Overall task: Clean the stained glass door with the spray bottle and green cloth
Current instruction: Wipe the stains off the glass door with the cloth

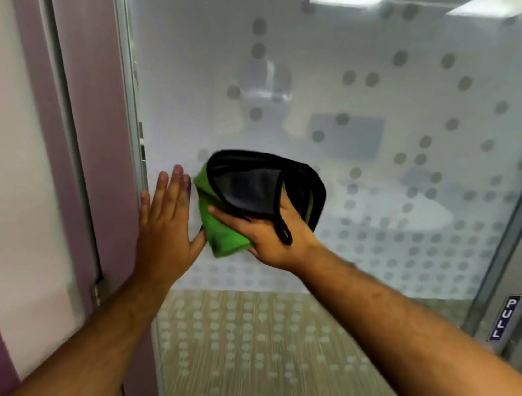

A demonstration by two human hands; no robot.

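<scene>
The glass door fills the view, frosted and dotted with a clear strip low down. My right hand presses the green cloth against the glass at mid height; the cloth has a grey face and black trim, and its upper part folds over my fingers. My left hand lies flat with fingers spread on the door's left edge, just left of the cloth. No spray bottle is in view.
A metal door frame and a purple and white wall stand at the left. At the right edge a metal strip carries a blue PULL label. Carpeted floor shows through the lower glass.
</scene>
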